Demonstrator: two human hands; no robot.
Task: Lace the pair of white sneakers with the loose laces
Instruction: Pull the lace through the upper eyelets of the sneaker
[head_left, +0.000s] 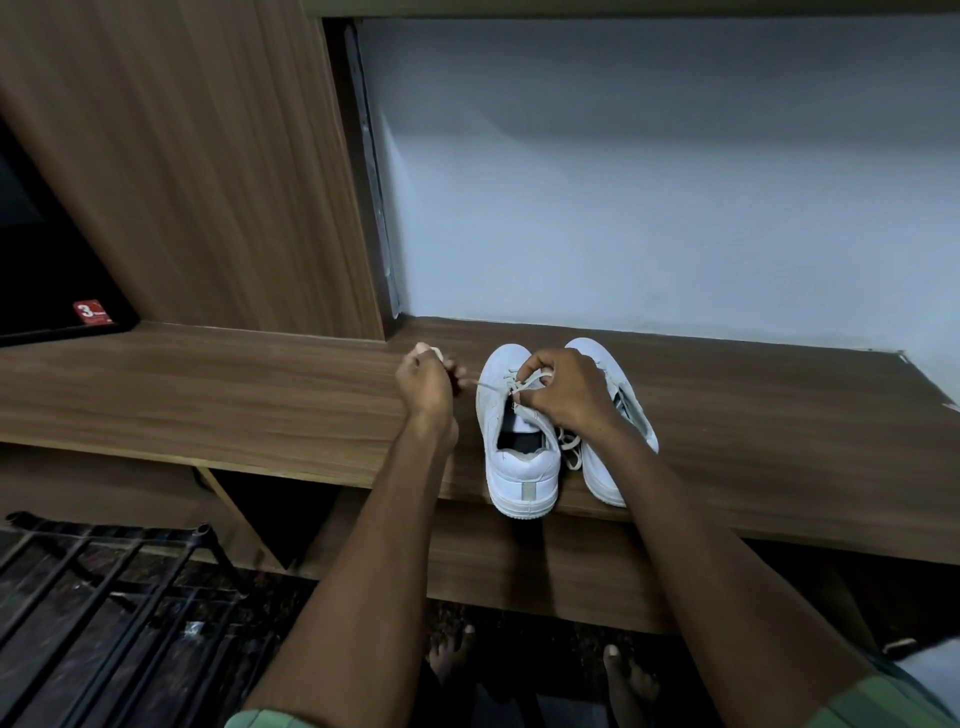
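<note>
Bare feet (623, 680) show on the dark floor below us, with a black metal rack (104, 587) to the left. Our forearms reach up to the wooden table (234, 400), where the pair of white sneakers stands side by side, heels toward us at the near edge. We see the left sneaker (519, 457) upright, its dark insole showing and a grey strip on the heel. Our right hand (566, 389) has its grip pinched on the lace (535, 376) over the eyelets. Our left hand (426, 379), just beside that shoe, has its grip clamped on the lace end drawn taut sideways. Partly hidden by our arm, the right sneaker (608, 467) trails a loose lace (570, 451). Beyond rises a pale wall (649, 182).
</note>
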